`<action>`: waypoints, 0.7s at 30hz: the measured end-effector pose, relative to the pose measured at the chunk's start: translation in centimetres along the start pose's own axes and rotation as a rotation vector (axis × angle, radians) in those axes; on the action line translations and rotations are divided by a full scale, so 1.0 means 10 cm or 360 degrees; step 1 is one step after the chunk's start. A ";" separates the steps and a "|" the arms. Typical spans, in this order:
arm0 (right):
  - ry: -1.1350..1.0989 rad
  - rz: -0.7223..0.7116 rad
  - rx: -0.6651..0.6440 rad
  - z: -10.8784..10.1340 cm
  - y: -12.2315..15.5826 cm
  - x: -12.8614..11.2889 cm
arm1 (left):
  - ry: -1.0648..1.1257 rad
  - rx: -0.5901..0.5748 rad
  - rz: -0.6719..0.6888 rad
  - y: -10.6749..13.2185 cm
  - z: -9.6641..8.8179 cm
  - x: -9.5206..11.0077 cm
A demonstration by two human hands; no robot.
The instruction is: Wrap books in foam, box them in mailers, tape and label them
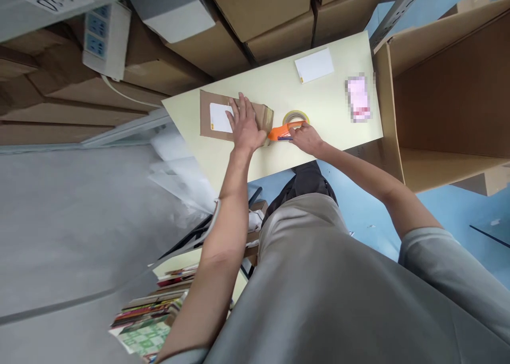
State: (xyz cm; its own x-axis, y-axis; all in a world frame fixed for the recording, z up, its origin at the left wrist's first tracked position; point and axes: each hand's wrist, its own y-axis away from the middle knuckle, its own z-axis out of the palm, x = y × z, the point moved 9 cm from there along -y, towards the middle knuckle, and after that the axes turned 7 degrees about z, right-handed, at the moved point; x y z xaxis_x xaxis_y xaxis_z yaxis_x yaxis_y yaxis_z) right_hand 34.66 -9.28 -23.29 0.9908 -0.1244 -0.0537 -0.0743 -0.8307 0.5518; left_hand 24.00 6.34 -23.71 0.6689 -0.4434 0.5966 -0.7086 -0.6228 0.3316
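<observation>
The left hand (245,125) lies flat and open, with spread fingers, on a flat brown cardboard parcel (217,97) a little above the centre of the frame. It presses on the parcel's right half and grasps nothing. The parcel rests on a pale yellow table (279,87) and carries a white rectangular label (220,118), just left of the fingers. The parcel's right end looks shiny, as if covered with clear tape.

The right hand (305,138) is just right of the parcel, closed around an orange plastic tape dispenser (279,134). The dispenser's tip touches the parcel's right edge, close to the left hand. A roll of yellowish clear tape (295,117) sits in the dispenser, just above the right hand.

Further up the table lies a white blank card (314,65), and to its right a small pink blurred item (358,98), both well apart from the hands. A large open cardboard box (450,87) fills the right side of the frame. A white power strip (105,40) hangs in the upper left, and a stack of colourful books (151,311) lies at the lower left.
</observation>
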 end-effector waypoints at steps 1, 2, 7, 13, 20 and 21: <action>0.0018 -0.0029 0.0021 0.00 -0.03 -0.07 | 0.0005 -0.0015 0.0021 0.02 0.01 0.01; 0.0030 -0.0054 0.0043 0.00 -0.06 -0.14 | 0.0008 -0.0030 0.0044 0.05 0.01 0.03; 0.0096 -0.0135 0.0143 0.07 -0.17 -0.26 | 0.0056 -0.0078 0.0182 0.14 0.02 0.08; 0.0087 -0.0337 0.0130 0.22 0.02 0.30 | -0.0011 -0.0125 0.0141 0.17 0.02 0.10; -0.0107 0.0063 0.0128 0.04 -0.01 1.09 | 0.0081 -0.0046 0.0204 0.20 0.04 0.16; -0.0129 0.0085 0.0131 -0.01 -0.06 1.05 | 0.0102 -0.0040 0.0216 0.22 0.05 0.17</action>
State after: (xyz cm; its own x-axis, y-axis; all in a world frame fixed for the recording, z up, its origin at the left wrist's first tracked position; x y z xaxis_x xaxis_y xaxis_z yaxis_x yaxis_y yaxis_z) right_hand 45.10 -10.03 -24.10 0.9730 -0.2104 -0.0952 -0.1391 -0.8630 0.4856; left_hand 23.70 3.92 -22.34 0.5514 -0.4798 0.6825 -0.7976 -0.5432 0.2625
